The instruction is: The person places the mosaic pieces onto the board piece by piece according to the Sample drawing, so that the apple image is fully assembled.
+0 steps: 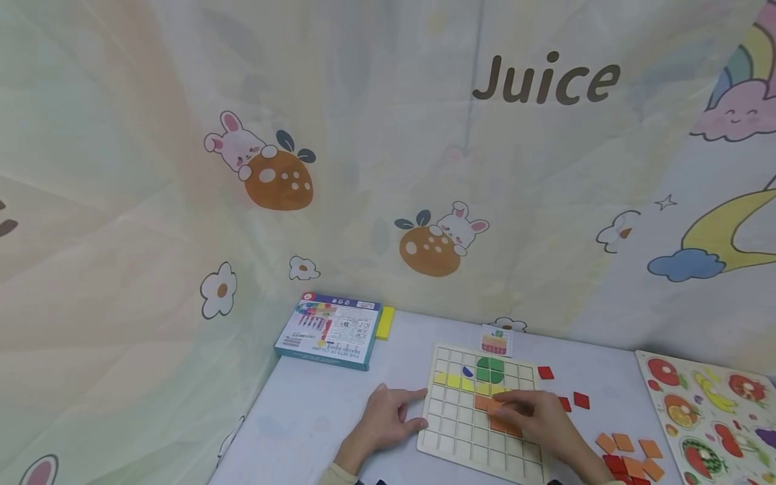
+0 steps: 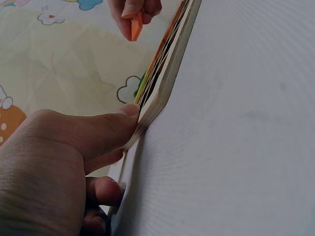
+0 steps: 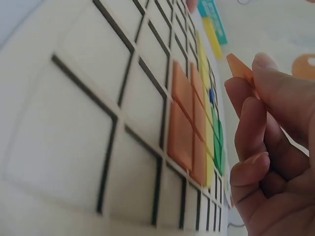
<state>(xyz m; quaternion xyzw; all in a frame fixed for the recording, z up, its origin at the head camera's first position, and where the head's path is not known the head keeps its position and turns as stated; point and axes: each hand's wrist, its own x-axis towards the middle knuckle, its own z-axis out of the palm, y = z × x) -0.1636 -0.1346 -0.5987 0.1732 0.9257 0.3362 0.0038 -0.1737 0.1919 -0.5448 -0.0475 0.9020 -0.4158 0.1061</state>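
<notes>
Orange is the colour in hand: seen from the head, the right hand pinches a small orange square tile just over the pale wooden grid board, while the left hand rests on the worktop with its fingertips against the board's near-left edge. I judge the pattern partly filled: a yellow row, green pieces, a blue bit and a few orange squares sit in the upper cells, and most cells nearer the hands lie bare. Loose orange and red tiles lie to the right of the right hand, and a small pattern card leans beyond the board. Farther left lies a blue printed box; a fruit puzzle board sits far right. A cartoon-printed cloth backs the worktop. From the left wrist, the left thumb presses the board's edge, fingers fairly straight, holding nothing. From the right wrist, curled fingers grip the orange tile above the seated orange squares.
</notes>
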